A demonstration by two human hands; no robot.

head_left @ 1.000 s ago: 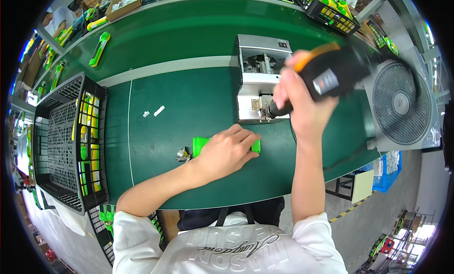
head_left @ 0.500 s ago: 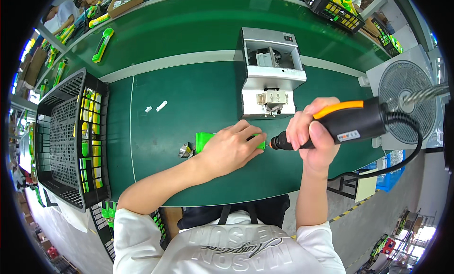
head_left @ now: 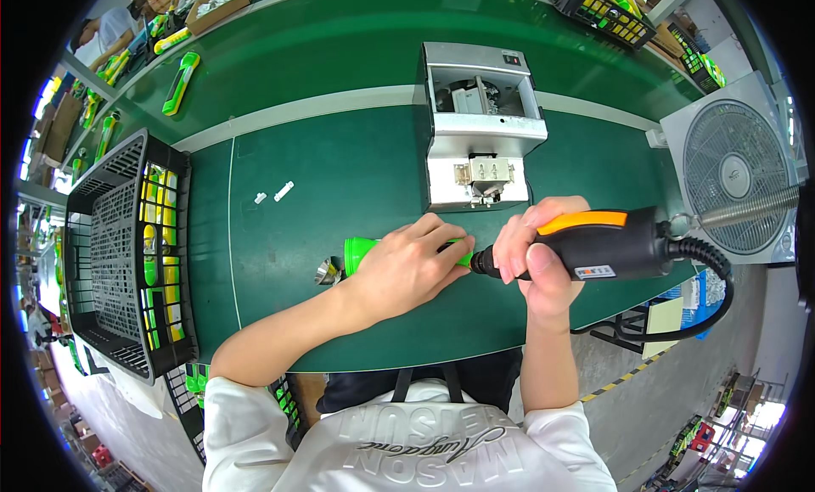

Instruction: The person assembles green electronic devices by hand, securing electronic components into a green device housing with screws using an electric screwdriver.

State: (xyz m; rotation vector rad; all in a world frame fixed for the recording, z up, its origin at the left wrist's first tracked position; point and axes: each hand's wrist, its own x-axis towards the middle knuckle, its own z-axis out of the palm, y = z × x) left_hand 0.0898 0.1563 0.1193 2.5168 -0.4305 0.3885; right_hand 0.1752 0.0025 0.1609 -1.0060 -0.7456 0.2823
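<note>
One black crate (head_left: pixel 110 263) holds yellow-green parts along its right side. On the worktop (head_left: pixel 356 178), the left hand (head_left: pixel 407 267) presses flat on a green piece (head_left: pixel 361 250); the right hand (head_left: pixel 539 258) grips an electric screwdriver (head_left: pixel 594 246) touching its end.

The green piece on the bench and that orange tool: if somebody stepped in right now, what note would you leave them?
Left hand: pressed flat over the green part, pinning it to the green table.
Right hand: gripping the orange-and-black power screwdriver sideways, tip at the part's right end.
Nearby: small metal cone left of the part; grey screw feeder behind; black crate of similar green pieces at left.
Done: part seated, tool lined up.
Left: cannot tell if the screw is driven.
</note>
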